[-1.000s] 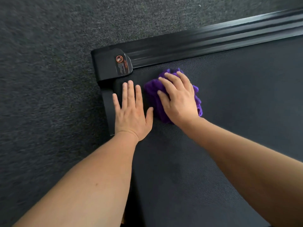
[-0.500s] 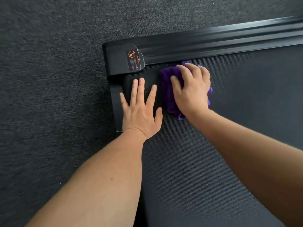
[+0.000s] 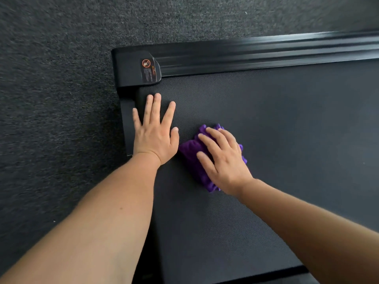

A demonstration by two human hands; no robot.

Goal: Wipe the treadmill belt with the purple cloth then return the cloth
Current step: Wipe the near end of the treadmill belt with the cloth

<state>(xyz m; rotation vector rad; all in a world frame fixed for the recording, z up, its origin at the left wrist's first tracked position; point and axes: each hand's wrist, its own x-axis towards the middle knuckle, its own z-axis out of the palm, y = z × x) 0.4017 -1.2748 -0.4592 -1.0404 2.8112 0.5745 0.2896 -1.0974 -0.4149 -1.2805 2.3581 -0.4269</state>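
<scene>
Both hands (image 3: 155, 134) on treadmill belt (image 3: 276, 124)

**Layout on the belt**

Left hand (image 3: 154, 133) flat on the treadmill belt (image 3: 266, 124) near its end edge. Cloth (image 3: 193, 158) just beside it at 4 o'clock, under the right hand (image 3: 222, 160). Warning label (image 3: 149, 70) at 12 o'clock from the left hand, on the side rail (image 3: 256, 58). Carpet (image 3: 57, 119) at 9 o'clock.

Right hand (image 3: 224, 160) flat on bunched purple cloth (image 3: 191, 156) on treadmill belt (image 3: 276, 124), left hand (image 3: 154, 130) spread flat beside it, dark carpet (image 3: 57, 99) around.
</scene>
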